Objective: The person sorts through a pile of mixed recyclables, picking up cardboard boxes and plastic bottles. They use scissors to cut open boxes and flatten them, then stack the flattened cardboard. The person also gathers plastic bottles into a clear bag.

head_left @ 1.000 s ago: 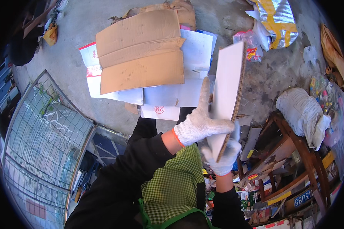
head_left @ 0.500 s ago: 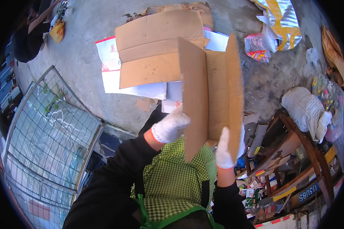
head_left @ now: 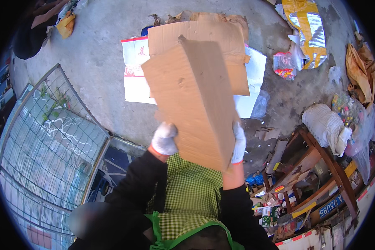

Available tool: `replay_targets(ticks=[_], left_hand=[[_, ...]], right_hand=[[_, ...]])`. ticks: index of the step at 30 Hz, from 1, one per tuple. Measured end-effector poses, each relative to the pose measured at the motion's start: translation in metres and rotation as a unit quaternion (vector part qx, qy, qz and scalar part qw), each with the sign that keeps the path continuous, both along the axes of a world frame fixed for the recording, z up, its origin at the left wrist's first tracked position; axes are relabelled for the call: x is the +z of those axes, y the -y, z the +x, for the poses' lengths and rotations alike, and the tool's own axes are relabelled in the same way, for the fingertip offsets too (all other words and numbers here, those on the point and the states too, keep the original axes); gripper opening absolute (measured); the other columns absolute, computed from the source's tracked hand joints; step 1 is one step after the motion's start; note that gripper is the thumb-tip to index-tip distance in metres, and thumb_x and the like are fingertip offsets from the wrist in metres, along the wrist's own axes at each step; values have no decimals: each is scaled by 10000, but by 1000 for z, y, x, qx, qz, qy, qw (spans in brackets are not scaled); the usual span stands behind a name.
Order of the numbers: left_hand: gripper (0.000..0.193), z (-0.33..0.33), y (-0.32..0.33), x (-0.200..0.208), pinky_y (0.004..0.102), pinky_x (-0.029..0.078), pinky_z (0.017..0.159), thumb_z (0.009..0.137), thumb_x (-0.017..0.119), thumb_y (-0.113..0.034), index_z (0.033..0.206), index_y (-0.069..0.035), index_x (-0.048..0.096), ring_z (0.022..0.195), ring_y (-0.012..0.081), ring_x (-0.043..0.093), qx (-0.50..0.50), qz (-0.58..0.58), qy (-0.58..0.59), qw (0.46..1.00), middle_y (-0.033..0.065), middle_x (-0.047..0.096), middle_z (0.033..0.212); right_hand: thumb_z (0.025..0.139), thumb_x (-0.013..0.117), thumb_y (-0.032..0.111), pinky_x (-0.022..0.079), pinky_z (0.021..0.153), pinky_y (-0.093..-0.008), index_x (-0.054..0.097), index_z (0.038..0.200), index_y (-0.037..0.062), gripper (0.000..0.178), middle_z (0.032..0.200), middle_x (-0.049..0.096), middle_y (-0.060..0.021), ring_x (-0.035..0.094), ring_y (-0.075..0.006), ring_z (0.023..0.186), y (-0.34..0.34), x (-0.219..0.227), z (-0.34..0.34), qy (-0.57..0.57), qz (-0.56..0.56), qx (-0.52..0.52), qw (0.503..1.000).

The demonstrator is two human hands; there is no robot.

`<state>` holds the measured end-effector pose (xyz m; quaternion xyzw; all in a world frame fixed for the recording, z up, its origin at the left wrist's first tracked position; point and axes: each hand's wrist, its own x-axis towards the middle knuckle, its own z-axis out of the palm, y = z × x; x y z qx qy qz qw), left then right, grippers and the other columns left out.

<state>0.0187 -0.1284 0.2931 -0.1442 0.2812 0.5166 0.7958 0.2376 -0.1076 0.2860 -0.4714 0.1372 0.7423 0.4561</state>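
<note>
A folded piece of brown cardboard (head_left: pixel 187 100) is held up in front of me, one crease running down its length. My left hand (head_left: pixel 165 138), in a white glove, grips its lower left edge. On the right edge, my right hand (head_left: pixel 238 143), gloved as well, is closed on the same cardboard; its fingers are partly hidden. Beyond it on the ground lies a stack of flattened cardboard (head_left: pixel 196 29), with a white printed sheet (head_left: pixel 136 83) sticking out at the left and another white sheet (head_left: pixel 254 71) at the right.
A metal mesh frame (head_left: pixel 50 141) stands at left. To the right are a silver and yellow bag (head_left: pixel 306 33), a white sack (head_left: pixel 325 123), a clear bag of bottles (head_left: pixel 350 108) and a brown wooden frame (head_left: pixel 329 162) over mixed scrap. Grey concrete floor (head_left: pixel 100 54) stretches behind.
The cardboard has turned from an open channel shape so its broad face and crease now face me. My left hand has taken hold of its lower left edge; the right hand has shifted slightly left.
</note>
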Motion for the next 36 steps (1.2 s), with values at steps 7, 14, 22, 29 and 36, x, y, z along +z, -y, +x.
replay_targets(ticks=[7, 14, 22, 29, 36], left_hand=[[527, -136, -5, -8, 406, 528, 1015, 1030, 566, -146, 1484, 57, 390, 1203, 293, 639, -100, -140, -352, 920, 207, 614, 1347], [522, -147, -6, -60, 419, 514, 1031, 1036, 557, -144, 1487, 63, 393, 1236, 323, 613, -65, -140, -526, 836, 223, 561, 1412], [687, -133, -16, -132, 477, 475, 1038, 997, 637, -274, 1531, 16, 318, 1346, 300, 517, 6, -228, -410, 883, 183, 499, 1474], [714, -82, -11, -134, 335, 520, 989, 856, 778, -56, 1456, 48, 405, 1166, 243, 629, -118, -248, -570, 774, 157, 630, 1286], [740, -133, -67, -149, 371, 541, 972, 799, 800, -97, 1415, 81, 430, 1135, 282, 659, -247, -86, -622, 738, 229, 625, 1290]], right_hand=[[960, 673, 102, 478, 1087, -469, 564, 1352, -31, 428, 1292, 651, -118, 638, -246, 1165, -76, 27, 31, 393, 165, 20, 904], [890, 691, 109, 488, 1040, -460, 697, 1253, 151, 366, 1277, 673, -127, 634, -317, 1182, -167, -3, -24, 544, 558, 335, 529], [941, 538, 247, 393, 1080, -589, 618, 1384, 297, 453, 1419, 531, -179, 494, -425, 1288, -48, -117, -50, 628, 468, 608, 132], [860, 678, 332, 440, 1063, -491, 613, 1375, 266, 524, 1439, 515, -152, 540, -380, 1240, -45, -88, -85, 501, 425, 699, 284], [779, 786, 414, 299, 1202, -536, 479, 1483, 187, 800, 1540, 439, -182, 349, -436, 1447, -118, -128, -14, 753, 236, 498, 361]])
